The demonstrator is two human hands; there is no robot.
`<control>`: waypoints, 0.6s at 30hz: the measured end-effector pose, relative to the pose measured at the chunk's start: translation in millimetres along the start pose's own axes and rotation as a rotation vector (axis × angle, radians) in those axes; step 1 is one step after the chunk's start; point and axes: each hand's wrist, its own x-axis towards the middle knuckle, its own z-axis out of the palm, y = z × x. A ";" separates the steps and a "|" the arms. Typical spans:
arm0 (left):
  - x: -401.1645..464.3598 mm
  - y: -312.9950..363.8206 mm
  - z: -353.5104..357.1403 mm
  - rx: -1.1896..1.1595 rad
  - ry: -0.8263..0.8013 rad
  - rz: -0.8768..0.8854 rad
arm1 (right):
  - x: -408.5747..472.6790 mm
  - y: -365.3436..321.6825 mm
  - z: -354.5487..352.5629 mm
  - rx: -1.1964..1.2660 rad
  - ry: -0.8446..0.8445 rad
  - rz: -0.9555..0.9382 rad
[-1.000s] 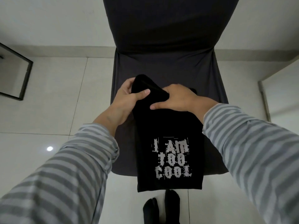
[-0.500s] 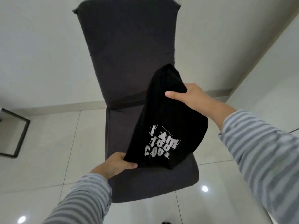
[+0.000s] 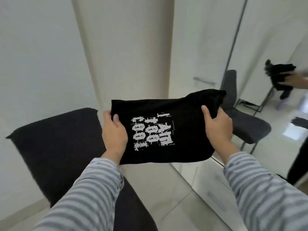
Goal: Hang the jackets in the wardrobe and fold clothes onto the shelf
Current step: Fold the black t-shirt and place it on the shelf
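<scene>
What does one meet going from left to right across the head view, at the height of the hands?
dark chair → left hand → folded black T-shirt → right hand → mirror, showing the chair's reflection.

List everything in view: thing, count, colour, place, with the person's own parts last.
folded T-shirt: one, black with white print, held in the air at centre.
chair: one, dark grey, lower left, behind the left arm.
mirror: one, on the right, reflecting the chair, the shirt and a hand.
door handle: one, silver, on the white panel beside the mirror.
floor: pale tiles, bottom centre.
left hand: grips the shirt's left edge.
right hand: grips the shirt's right edge.
sleeves: two, grey-and-white striped, bottom.
</scene>
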 end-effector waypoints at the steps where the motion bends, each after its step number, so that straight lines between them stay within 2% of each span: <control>1: -5.0 18.4 16.2 -0.014 -0.033 0.035 | 6.3 8.1 -22.6 -0.011 0.084 0.013; 4: -31.1 69.5 68.1 -0.056 -0.133 0.127 | 21.1 34.4 -93.3 -0.021 0.261 0.057; 10: -122.1 155.8 152.3 -0.142 -0.367 0.193 | 18.7 93.3 -237.8 -0.161 0.481 0.160; 18: -269.0 220.1 235.6 -0.142 -0.654 0.235 | -30.7 170.8 -393.5 -0.438 0.612 0.317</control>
